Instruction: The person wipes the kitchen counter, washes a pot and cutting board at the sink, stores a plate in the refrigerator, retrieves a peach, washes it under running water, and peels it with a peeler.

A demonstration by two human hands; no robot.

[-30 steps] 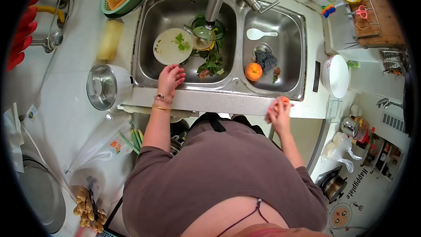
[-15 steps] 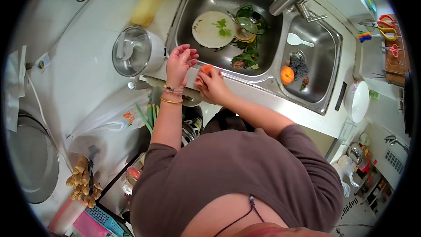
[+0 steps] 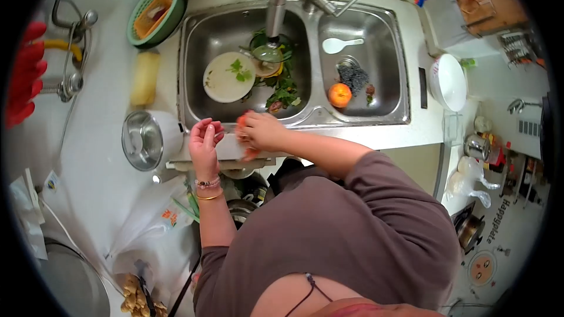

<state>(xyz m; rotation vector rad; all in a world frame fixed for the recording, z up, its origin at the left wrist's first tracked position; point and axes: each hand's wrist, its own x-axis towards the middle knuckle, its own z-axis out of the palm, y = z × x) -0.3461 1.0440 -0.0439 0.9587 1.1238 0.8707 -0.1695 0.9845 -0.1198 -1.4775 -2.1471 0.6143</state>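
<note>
My right hand (image 3: 261,131) is closed round an orange-red cloth (image 3: 245,135), which hangs a little blurred over the counter's front edge. To its left, my left hand (image 3: 205,141) is raised with its fingers loosely curled apart and nothing in them. In the left basin (image 3: 205,29) lie a white plate (image 3: 230,77) with a green leaf on it, a glass lid (image 3: 269,53) and leafy scraps (image 3: 284,93). The right basin (image 3: 382,29) holds a white spoon (image 3: 342,45), an orange fruit (image 3: 339,95) and a dark scouring pad (image 3: 353,78).
A metal pot (image 3: 143,141) stands left of the sink, below a yellowish block (image 3: 145,78) and a green basket (image 3: 154,14). The faucet (image 3: 279,0) reaches over the left basin. A white bowl (image 3: 448,83) sits on the right.
My right hand has come across from the right with the orange-red cloth, close to my left hand. The left hand has moved down and left, away from the basin's edge. The view has also shifted.
</note>
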